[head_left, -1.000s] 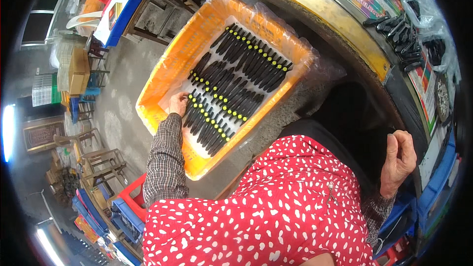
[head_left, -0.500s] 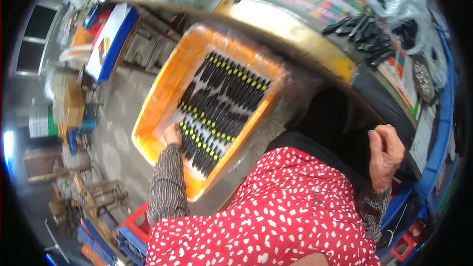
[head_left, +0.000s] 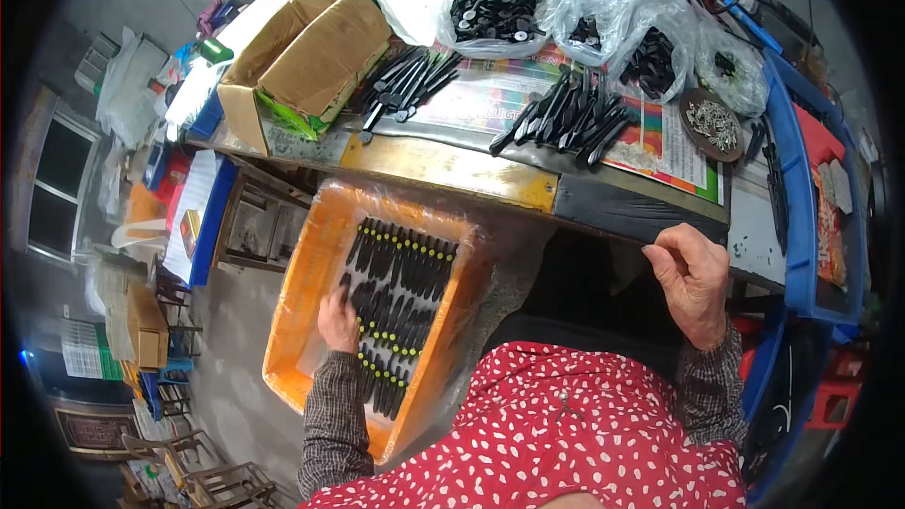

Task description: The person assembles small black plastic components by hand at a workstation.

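Note:
My left hand (head_left: pixel 337 322) reaches into the orange plastic crate (head_left: pixel 283 344), its fingers closed at the left end of the middle row. At its fingertips is a slim black handle-shaped piece (head_left: pixel 346 285). Beside it, several rows of similar black pieces (head_left: pixel 403 262) with yellow-green dots lie on a pale sheet; clear plastic lines the crate. My right hand (head_left: pixel 693 283) is raised in front of the bench edge with fingers curled toward the thumb. Anything it may hold is too hidden to make out.
Along the workbench (head_left: pixel 443 158) lie bundles of black pieces (head_left: pixel 566 118), an open cardboard box (head_left: pixel 311 66), plastic bags of small black parts (head_left: pixel 500 14) and a round dish of small metal parts (head_left: pixel 712 124). A blue bin (head_left: pixel 799 226) stands at right, wooden stools (head_left: pixel 222 481) at lower left.
The view has tilted up, showing more of the bench. My left hand has moved from the near row to the left end of the middle row. My right hand stays raised and curled.

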Demonstrator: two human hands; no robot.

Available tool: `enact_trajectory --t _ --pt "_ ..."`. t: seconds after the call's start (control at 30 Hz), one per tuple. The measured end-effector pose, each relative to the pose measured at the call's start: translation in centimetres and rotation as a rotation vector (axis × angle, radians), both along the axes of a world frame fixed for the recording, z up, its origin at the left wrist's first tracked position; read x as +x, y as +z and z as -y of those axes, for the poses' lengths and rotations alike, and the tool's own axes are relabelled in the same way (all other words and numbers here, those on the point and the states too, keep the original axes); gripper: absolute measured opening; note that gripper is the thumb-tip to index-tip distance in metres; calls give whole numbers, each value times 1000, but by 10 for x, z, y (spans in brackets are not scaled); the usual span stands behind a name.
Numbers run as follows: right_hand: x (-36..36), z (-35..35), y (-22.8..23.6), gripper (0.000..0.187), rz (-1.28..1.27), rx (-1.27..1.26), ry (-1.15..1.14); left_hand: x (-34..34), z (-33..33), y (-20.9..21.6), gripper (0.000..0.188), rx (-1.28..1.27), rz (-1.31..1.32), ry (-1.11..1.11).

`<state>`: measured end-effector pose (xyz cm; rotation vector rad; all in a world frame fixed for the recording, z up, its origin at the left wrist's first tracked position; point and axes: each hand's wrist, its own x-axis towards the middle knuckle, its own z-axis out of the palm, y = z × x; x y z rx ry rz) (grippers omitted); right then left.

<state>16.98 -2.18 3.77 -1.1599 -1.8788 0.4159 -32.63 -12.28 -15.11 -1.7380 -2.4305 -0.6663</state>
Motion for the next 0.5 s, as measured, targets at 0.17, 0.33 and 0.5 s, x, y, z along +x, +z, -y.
enact_trajectory --t 0.17,0.33,0.5 --pt "1 -1 11 15 0 30 14 87 -102 115 18 265 -26 -319" --pt "11 -2 10 15 -1 14 -22 150 -161 166 18 339 -37 -527" --pt "17 -4 8 14 13 -12 -42 184 -208 169 17 176 24 -649"
